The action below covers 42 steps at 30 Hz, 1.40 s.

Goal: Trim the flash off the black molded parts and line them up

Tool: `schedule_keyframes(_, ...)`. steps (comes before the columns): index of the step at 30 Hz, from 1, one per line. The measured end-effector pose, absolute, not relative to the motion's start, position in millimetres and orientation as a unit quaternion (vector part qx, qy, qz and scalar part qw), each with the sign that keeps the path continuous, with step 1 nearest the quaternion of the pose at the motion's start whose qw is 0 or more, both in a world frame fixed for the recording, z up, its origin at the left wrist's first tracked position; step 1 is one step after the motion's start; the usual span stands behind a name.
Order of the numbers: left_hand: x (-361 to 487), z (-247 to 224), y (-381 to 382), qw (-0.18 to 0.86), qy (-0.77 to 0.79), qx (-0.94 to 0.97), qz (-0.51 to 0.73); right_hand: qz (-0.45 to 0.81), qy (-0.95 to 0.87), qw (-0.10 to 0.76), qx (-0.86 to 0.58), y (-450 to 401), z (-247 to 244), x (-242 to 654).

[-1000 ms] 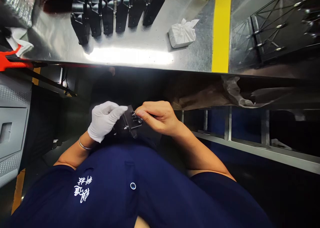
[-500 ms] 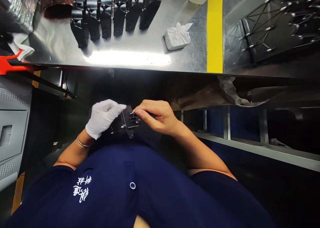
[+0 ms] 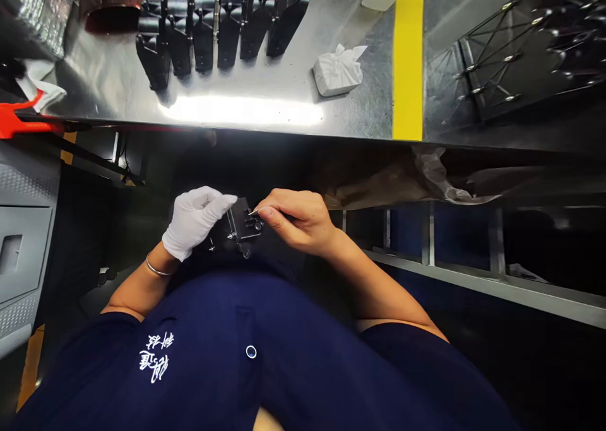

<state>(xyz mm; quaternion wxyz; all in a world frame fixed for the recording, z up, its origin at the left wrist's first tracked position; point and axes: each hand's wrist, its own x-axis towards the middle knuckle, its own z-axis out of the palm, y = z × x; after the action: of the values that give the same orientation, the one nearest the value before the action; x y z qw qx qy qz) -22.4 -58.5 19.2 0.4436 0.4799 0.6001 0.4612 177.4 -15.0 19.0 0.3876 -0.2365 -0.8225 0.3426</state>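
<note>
My left hand [image 3: 195, 221], in a white glove, is closed on the upper left edge of a black part [image 3: 243, 219] with thin shiny rods and small round fittings. The part hangs in front of my shirt, below the bench edge. My right hand [image 3: 300, 219] is bare. Its thumb and forefinger pinch a thin pointed metal tool [image 3: 254, 212], mostly hidden in the fingers. The tool's tip points left and reaches the right side of the black part; whether it touches, I cannot tell.
Across the top runs a metal bench [image 3: 265, 84] with a row of black molded parts [image 3: 203, 40], a white wrapped packet [image 3: 337, 71] and a yellow stripe [image 3: 408, 65]. An orange-red handle [image 3: 23, 123] juts out at left. Clear plastic film [image 3: 449, 182] hangs under the bench at right.
The black part has tilted or shifted very slightly in my left hand. The tool in my right hand has moved slightly along the part. Both grips stay the same.
</note>
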Motion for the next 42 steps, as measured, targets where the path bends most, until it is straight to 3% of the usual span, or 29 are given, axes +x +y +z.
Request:
schedule_keyframes(10,-21,18,-60,0.450,0.612,0.464,0.456,0.308,-0.846,0.371,-0.226,-15,20,178)
schedule_keyframes(17,-18,21,-63,0.476,0.590,0.479,0.443,0.543,-0.788,0.240,-0.164,-8,28,189)
schedule_keyframes(19,-20,23,-62,0.466,0.583,0.493,0.447,0.564,-0.774,0.245,-0.152,-7,28,191)
schedule_keyframes(25,-23,24,-58,0.441,0.587,0.517,0.439,0.374,-0.863,0.288,-0.180,-10,24,187)
schedule_keyframes(33,-19,21,-60,0.454,0.588,0.502,0.443,0.365,-0.874,0.276,-0.164,-11,23,185)
schedule_keyframes(42,-15,18,-58,0.432,0.624,0.456,0.465,0.195,-0.900,0.322,-0.220,-14,14,180)
